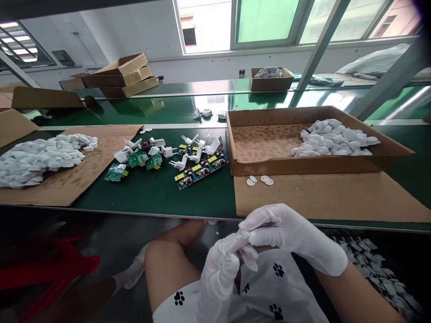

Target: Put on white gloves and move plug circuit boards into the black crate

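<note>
Both hands wear white gloves and meet over the lap, just below the table's front edge. My left hand (226,264) is closed, its fingers curled and the thumb folded in. From the right, my right hand (274,226) pinches with thumb and fingertips at the left fingertips. Whatever lies between them is white on white, and I cannot make it out. Closest to the hands on the table are a few small white discs (267,180) on a flat cardboard sheet (323,197). Behind them stands a shallow cardboard tray (262,167) with a pile of white plastic shells (336,138).
Green circuit boards (202,169) and white plug housings (213,146) lie mid-table. More white shells (40,157) are heaped on cardboard at left. Boxes (121,74) stand at the back. A red stool (54,269) is on the floor, and several pieces (373,264) lie low at right.
</note>
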`<state>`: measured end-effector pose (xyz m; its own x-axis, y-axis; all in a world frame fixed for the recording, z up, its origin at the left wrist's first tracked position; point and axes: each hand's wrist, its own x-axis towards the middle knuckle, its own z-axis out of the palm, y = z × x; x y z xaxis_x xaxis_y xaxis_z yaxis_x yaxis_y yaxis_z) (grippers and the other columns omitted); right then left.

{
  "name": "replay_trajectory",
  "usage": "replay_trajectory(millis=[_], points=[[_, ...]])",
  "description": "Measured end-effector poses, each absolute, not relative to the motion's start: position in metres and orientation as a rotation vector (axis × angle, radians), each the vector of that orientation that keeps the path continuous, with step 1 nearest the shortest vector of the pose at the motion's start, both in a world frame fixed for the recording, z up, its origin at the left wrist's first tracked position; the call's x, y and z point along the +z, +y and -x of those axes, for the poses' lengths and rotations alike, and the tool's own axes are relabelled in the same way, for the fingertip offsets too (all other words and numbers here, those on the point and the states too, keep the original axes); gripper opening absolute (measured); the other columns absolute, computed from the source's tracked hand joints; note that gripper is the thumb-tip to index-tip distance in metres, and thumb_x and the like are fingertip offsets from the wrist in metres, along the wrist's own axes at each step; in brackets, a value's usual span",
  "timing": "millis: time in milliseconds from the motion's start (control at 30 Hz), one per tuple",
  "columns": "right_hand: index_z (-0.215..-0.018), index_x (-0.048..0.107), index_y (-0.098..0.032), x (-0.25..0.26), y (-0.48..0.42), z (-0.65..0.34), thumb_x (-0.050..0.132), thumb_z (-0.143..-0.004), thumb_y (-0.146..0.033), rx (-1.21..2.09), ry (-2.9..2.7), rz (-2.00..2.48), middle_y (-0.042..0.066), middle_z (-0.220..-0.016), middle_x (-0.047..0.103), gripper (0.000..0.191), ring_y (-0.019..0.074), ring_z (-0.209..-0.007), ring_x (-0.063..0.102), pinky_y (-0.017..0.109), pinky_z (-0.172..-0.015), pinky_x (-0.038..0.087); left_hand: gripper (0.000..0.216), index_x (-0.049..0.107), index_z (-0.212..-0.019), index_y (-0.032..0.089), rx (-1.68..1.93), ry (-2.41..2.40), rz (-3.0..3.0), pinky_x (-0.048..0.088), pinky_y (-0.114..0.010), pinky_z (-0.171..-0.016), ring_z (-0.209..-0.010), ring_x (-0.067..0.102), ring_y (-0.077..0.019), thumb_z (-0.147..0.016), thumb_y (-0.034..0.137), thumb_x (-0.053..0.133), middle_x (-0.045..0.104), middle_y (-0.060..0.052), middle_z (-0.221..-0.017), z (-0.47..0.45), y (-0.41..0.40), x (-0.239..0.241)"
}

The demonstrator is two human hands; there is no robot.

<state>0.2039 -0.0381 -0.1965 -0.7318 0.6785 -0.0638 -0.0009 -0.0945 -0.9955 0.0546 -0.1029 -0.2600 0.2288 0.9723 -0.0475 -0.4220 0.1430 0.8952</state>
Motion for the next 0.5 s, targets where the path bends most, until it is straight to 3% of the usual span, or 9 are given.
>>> replay_trajectory(millis=[233, 433, 500], points=[[-0.072, 0.068, -0.017, -0.188, -0.043, -0.205, 0.056, -0.076, -0.034, 1.707, -1.962, 0.788, 0.002, -0.064, 0.065, 0.022, 0.0152, -0.062, 0.062, 0.026, -0.062, 0.05, 0.029, 0.051, -0.104, 0.014, 1.062, 0.726, -0.949, 0.048, -0.034, -0.071, -0.084, 0.055, -0.0159, -0.082, 0.033, 0.047, 0.055, -0.006, -0.1, -0.05, -0.112, -0.258], [-0.083, 0.068, -0.021, -0.182, -0.044, -0.207, 0.064, -0.069, -0.034, 1.382, -2.241, 0.701, 0.0, -0.072, 0.065, 0.019, 0.0147, -0.068, 0.061, 0.024, -0.065, 0.048, 0.028, 0.051, -0.105, 0.015, 1.018, 0.766, -0.97, 0.048, -0.036, -0.075, -0.088, 0.054, -0.0168, -0.082, 0.032, 0.047, 0.054, -0.007, -0.105, -0.05, -0.119, -0.258], [-0.076, 0.068, -0.023, -0.183, -0.047, -0.205, 0.065, -0.067, -0.033, 1.367, -2.276, 0.73, -0.003, -0.07, 0.064, 0.014, 0.0124, -0.064, 0.06, 0.021, -0.063, 0.047, 0.028, 0.052, -0.105, 0.016, 1.014, 0.807, -0.967, 0.047, -0.036, -0.075, -0.089, 0.054, -0.017, -0.082, 0.032, 0.047, 0.053, -0.007, -0.106, -0.048, -0.12, -0.259]])
